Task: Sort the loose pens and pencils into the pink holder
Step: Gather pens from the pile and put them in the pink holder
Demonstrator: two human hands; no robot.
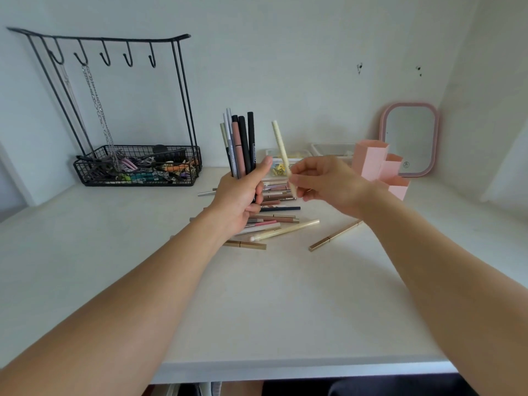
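**Pens Gathered by the Fistful at a White Desk**

Two bare forearms reach in over the near edge of the white desk (257,310). The left hand (238,201) is closed around an upright bundle of pens (240,144), black, grey and dusty pink, their tops fanned above the thumb. Just beside it, the right hand (323,182) pinches a cream pen (281,148) near its lower end between thumb and fingertips, the barrel tilted slightly leftward. Beneath both hands a loose pile of pens and pencils (278,215) lies flat on the desk, with a gold pencil (334,236) apart to the right. The pink holder (380,164), a stepped cluster of tubes, stands behind the right wrist in front of a pink-framed mirror (411,138). At far left sits a black wire rack (137,164) with hooks, chains and clips.
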